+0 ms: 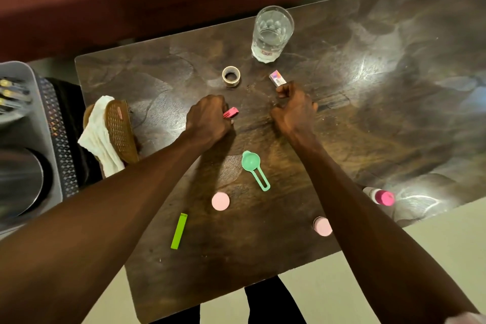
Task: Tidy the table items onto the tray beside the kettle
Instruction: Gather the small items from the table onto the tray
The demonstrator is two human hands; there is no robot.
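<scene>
- My left hand (pixel 207 123) is down on the dark table (pixel 355 113), fingers curled tight around a small pink clip (pixel 231 112); only the clip's tip pokes out past the knuckles, on the hand's right side.
- My right hand (pixel 294 110) is balled up too, knuckles on the wood. I see nothing inside that fist, so I read it as curled on itself.
- Just beyond the right fist, nearly touching the thumb, lies a little white and pink box (pixel 277 78).
- Beyond the left hand, a roll of tape (pixel 231 76) stands flat; further back, the glass of water (pixel 272 34).
- Between my forearms, nearer me: the mint green scoop (pixel 253 167), handle pointing toward me.
- Closer still, a pink lid (pixel 220 201), a green stick (pixel 179 231), and a second pink cap (pixel 322 226) tucked against my right forearm.
- A bottle with a bright pink top (pixel 381 196) lies at the table's right edge.
- Far left: a brown grater (pixel 121 131) resting on a white cloth (pixel 98 137) at the table's end.
- Off the table's left end is the grey tray (pixel 39 118), with the steel kettle (pixel 18 181) on it, well apart from both hands.
</scene>
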